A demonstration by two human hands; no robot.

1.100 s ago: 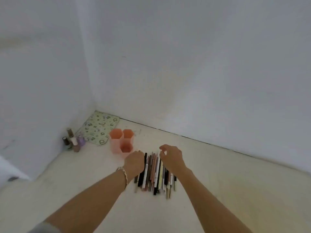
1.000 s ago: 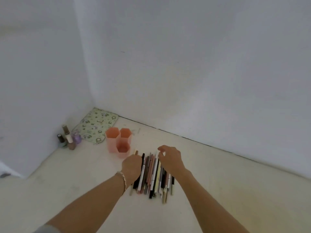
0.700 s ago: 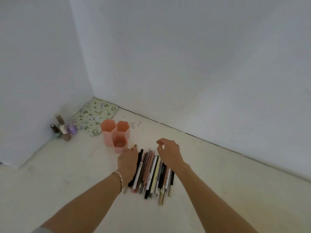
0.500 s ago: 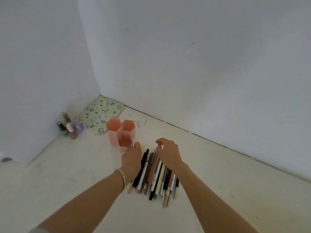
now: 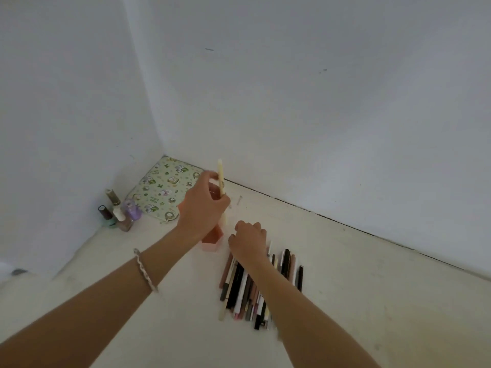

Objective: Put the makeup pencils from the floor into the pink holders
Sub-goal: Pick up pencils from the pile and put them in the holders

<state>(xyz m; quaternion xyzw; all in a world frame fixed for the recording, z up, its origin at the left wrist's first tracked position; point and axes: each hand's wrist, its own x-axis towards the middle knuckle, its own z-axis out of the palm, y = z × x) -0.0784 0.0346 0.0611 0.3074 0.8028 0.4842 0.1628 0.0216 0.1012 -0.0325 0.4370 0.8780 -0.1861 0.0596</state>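
Note:
My left hand holds a cream makeup pencil upright, directly over the pink holders, which it mostly hides. Only the low front holder and a bit of pink behind my fingers show. A row of several makeup pencils in black, brown, pink and white lies on the pale floor to the right of the holders. My right hand rests with curled fingers on the far ends of those pencils; I cannot tell whether it grips one.
A green patterned pouch lies flat in the corner behind the holders. Several nail polish bottles stand against the left wall. White walls close in on the left and behind. Bare floor stretches to the right.
My left hand has taken a cream pencil from the left side of the row and lifted it up over the pink holders. My right hand stays at the pencils' far ends.

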